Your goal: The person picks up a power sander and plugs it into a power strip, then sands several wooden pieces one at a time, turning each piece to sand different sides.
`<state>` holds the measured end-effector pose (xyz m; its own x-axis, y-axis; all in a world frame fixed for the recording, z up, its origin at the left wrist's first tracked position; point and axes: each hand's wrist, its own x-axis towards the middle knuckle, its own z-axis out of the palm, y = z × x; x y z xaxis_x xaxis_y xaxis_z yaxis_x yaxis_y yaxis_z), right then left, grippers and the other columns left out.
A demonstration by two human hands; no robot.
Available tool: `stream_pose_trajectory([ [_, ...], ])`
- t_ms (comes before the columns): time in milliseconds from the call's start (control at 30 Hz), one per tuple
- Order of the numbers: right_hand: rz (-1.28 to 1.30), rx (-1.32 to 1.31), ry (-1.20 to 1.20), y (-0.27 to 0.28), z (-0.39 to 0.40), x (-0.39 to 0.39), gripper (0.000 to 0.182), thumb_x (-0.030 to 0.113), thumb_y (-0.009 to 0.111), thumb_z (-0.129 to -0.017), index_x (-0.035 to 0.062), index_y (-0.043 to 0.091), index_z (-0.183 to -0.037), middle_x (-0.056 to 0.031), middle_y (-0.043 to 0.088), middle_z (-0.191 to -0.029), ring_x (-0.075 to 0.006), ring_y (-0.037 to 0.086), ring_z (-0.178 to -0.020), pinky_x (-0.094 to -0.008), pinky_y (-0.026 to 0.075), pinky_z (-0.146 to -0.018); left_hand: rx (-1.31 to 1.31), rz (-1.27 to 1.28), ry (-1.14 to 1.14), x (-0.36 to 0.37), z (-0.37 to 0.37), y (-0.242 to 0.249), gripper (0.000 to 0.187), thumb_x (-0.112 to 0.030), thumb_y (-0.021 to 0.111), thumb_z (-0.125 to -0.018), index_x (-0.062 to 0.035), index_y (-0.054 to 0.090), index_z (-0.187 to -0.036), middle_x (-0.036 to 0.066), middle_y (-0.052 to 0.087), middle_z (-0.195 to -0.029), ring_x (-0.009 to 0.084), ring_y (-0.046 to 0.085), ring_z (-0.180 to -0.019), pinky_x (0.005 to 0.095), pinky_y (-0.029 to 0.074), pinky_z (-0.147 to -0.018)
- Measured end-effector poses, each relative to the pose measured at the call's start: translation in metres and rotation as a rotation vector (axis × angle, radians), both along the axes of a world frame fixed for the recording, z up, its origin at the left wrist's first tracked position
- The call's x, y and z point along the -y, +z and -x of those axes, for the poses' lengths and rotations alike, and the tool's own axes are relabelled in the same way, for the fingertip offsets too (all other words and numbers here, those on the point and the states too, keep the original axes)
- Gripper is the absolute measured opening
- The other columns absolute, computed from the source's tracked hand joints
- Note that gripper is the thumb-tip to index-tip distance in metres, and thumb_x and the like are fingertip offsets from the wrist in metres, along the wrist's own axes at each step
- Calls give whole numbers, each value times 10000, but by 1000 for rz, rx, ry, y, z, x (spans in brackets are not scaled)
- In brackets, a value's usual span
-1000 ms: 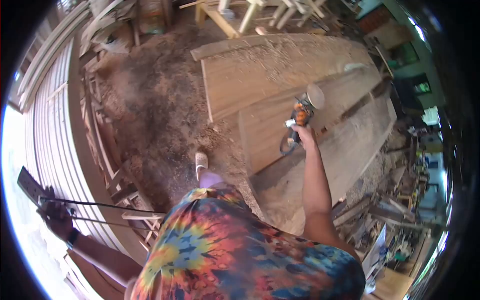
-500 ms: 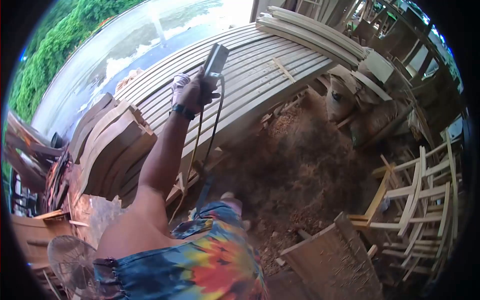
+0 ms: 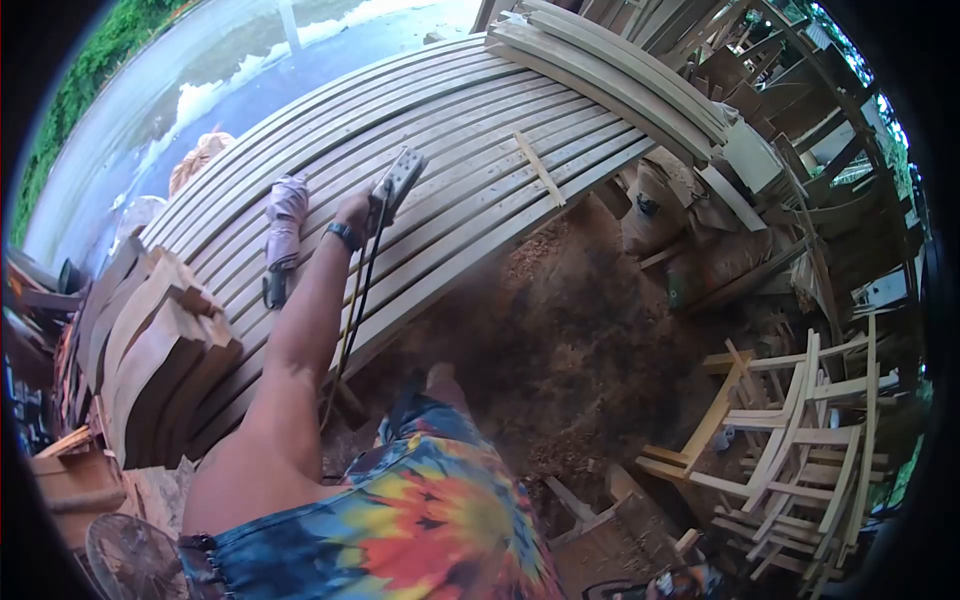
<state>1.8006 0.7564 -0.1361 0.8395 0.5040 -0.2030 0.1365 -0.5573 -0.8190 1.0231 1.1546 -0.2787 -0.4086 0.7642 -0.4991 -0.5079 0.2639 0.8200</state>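
My left hand (image 3: 362,210), with a dark band on its wrist, is closed around a grey extension socket (image 3: 402,176). Dark and yellowish cables (image 3: 364,290) hang from it toward my body. The hand is over long pale wooden slats (image 3: 440,120) laid side by side. A folded umbrella (image 3: 287,212) in a light cover lies on the slats, left of my forearm. A thin wooden strip (image 3: 540,170) rests across them farther right. My right hand is not visible.
Curved wooden pieces (image 3: 160,350) are stacked at the left. Long boards (image 3: 610,75) lie at the top. Wooden frames (image 3: 800,430) are piled at the right, beside dusty ground (image 3: 560,340). A round fan (image 3: 130,550) is at the lower left.
My left hand and the socket have moved down and slightly left, and the socket's outlet face now shows. The umbrella, mostly hidden before, is now visible. The whole view has shifted.
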Motion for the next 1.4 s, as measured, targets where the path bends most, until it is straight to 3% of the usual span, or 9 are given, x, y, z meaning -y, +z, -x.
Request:
stream_pose_trajectory([
  [100,-105,-96,121,29,-1,-71,537,226,744,-816,17,591,-1286,-145,647,-1159,-284,655,-1008,-419,539,-888,-33,99,120,9,-1,-15,442,-443,570,-1044,-33,726,-998,109,693,-802,250,691,-659,405,588,-611],
  [200,-175,-174,315,38,3,-167,513,213,739,-813,13,602,-1265,-142,657,-1129,-277,670,-972,-411,553,-861,-739,374,32,31,-3,-12,502,-471,638,-981,2,742,-846,187,728,-809,295,718,-769,432,552,-704],
  [233,-272,-97,353,52,55,-211,388,137,688,-780,-7,632,-1137,-87,645,-953,-204,652,-751,-354,548,-691,-835,445,30,40,-14,8,521,-499,649,-952,-3,739,-823,232,740,-850,346,730,-833,445,545,-760],
  [333,-234,-39,754,46,105,-311,471,134,747,-782,-21,631,-1210,-67,644,-1064,-165,621,-956,-311,500,-882,-1157,566,39,54,-25,18,504,-537,634,-934,-45,744,-923,235,743,-973,392,719,-952,485,555,-843],
  [633,15,-129,1643,-9,320,-518,286,86,763,-734,-32,695,-986,-38,728,-916,-126,662,-825,-329,534,-781,-1274,541,320,88,-46,3,410,-431,665,-946,-38,747,-862,212,720,-815,388,713,-780,484,542,-720],
  [967,-41,387,2110,-58,470,-604,523,327,812,-689,0,678,-1075,-218,742,-991,-389,718,-963,-463,554,-879,-1493,653,574,108,-67,5,332,-367,646,-956,-52,737,-901,196,724,-909,384,697,-907,487,550,-814],
  [1067,51,570,2121,-63,488,-617,646,413,849,-634,-1,684,-1102,-232,737,-1040,-387,708,-1022,-462,546,-911,-1083,825,324,135,-69,21,472,-491,623,-968,-39,748,-1025,235,733,-983,381,709,-929,458,544,-827],
  [1100,56,570,2132,-69,490,-620,646,413,849,-634,-1,684,-1102,-232,737,-1040,-387,708,-1022,-462,546,-911,-603,646,538,139,-88,42,530,-540,632,-957,-29,740,-1048,224,737,-936,401,705,-892,456,536,-842],
  [1400,57,468,2166,-87,491,-632,665,352,847,-658,-40,651,-1158,-246,728,-1089,-370,708,-1043,-444,547,-928,-1375,529,503,135,-212,46,637,-280,803,-837,-2,558,-1355,244,584,-1306,402,594,-1184,458,496,-997],
])
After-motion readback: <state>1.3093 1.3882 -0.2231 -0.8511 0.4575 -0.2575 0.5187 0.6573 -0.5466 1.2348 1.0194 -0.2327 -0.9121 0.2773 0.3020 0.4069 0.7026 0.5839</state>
